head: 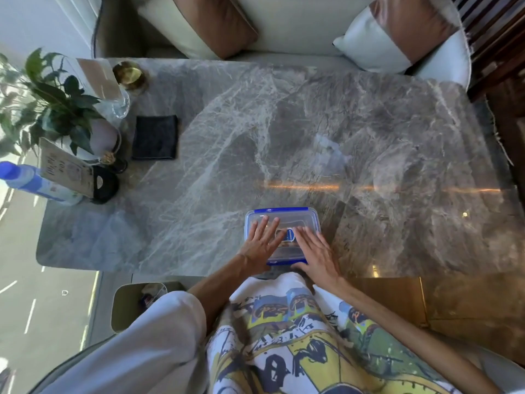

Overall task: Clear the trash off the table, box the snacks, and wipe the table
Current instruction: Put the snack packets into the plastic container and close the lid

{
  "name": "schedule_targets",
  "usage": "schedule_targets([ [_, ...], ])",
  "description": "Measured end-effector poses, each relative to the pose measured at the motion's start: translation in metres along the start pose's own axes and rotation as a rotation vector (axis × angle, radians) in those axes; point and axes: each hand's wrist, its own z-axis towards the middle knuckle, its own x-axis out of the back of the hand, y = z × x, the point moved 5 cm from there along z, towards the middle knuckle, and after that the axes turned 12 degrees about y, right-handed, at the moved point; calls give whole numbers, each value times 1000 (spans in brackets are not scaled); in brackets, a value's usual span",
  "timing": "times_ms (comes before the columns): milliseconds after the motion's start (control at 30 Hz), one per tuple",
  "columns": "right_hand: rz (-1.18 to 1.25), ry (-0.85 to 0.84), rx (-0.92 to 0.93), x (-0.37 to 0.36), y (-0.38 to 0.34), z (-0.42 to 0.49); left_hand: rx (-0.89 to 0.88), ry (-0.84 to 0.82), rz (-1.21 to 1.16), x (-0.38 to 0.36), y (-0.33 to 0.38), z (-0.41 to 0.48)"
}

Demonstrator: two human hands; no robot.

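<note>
Left hand point(262, 243) and right hand point(316, 253) lie flat on the clear rectangular plastic box with a blue-clipped lid point(284, 216).

Both hands have straight, slightly spread fingers pointing away from the person and grip nothing. The left covers the lid's left half and the right covers its right half. The box sits under them at the near edge of the grey veined marble table point(369, 123), right in front of the person's torso. A dark square folded cloth point(155, 137) lies well apart at the far left, near a leafy potted plant point(56, 100) and a blue-capped spray bottle point(28, 180). A small pale bin point(125, 308) stands by the table's near left corner.
</note>
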Motion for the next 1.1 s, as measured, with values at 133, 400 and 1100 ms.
schedule_targets([
  [133, 245, 58, -125, 22, 7, 18, 316, 173, -367, 3, -21, -20],
  [400, 883, -299, -1052, 23, 36, 41, 1154, 60, -1647, -4, -39, -59],
  [1100, 1013, -422, -765, -37, -191, 101, 1775, 1282, -1917, -18, -113, -198],
])
